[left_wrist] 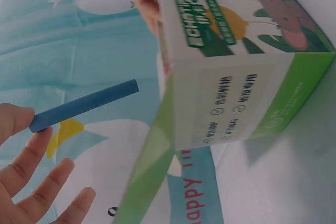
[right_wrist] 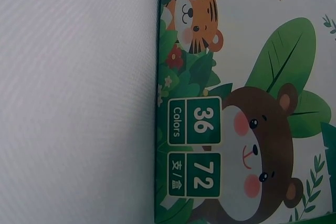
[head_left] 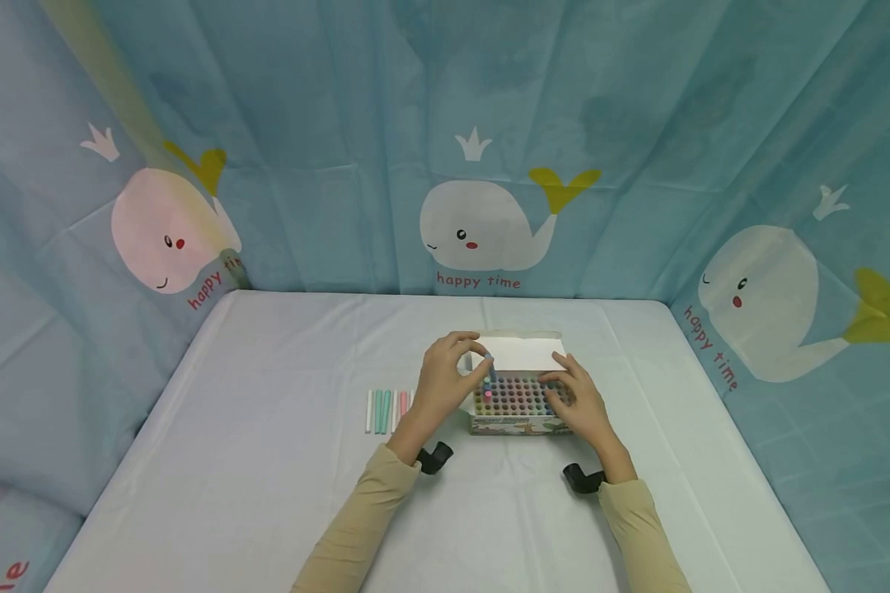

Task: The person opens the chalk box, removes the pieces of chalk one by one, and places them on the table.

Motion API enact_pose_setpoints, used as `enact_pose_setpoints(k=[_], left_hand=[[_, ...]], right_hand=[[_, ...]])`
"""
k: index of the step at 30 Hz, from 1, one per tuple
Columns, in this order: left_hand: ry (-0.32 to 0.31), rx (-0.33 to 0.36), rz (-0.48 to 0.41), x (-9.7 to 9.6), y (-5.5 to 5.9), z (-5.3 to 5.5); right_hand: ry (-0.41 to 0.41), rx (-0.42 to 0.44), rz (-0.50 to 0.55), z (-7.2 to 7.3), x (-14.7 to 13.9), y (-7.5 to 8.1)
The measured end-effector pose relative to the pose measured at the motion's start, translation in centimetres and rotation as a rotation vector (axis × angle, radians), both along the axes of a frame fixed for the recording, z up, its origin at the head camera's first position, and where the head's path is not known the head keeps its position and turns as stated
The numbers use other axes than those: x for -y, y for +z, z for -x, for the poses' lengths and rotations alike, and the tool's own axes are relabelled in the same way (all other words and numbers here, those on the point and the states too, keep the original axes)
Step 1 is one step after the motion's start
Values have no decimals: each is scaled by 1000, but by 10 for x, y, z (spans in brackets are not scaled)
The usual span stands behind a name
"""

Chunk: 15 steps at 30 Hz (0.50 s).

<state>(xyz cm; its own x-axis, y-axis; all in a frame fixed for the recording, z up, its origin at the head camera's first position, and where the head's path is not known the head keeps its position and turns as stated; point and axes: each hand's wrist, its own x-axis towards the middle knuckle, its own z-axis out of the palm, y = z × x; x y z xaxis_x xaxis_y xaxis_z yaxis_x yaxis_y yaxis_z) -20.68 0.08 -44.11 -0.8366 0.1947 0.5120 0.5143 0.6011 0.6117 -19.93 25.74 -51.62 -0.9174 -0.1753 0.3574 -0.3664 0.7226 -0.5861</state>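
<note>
Between thumb and index finger, my left hand (head_left: 445, 379) pinches one end of a blue chalk stick (left_wrist: 86, 105). The stick is held above the left part of an open cardboard chalk box (head_left: 522, 427). Rows of coloured chalk ends fill the box, and a pink chalk (head_left: 487, 396) at the left stands higher than those around it. My right hand (head_left: 582, 403) is at the box's right end, fingers spread over the top; whether they press on it I cannot tell. The right wrist view shows only the box's printed front (right_wrist: 262, 150), no fingers.
Left of the box, several chalk sticks (head_left: 382, 412) in white, green and pink lie side by side on the white-covered table (head_left: 252, 461). The box's white lid flap (head_left: 519, 352) is raised at the back. A whale-print curtain (head_left: 304, 231) surrounds the table.
</note>
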Motion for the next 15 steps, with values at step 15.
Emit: enact_pose_setpoints(k=[15], left_hand=[[-26,-15,-144,20,8,-5]], right_hand=[[4,2,6,0,0,0]])
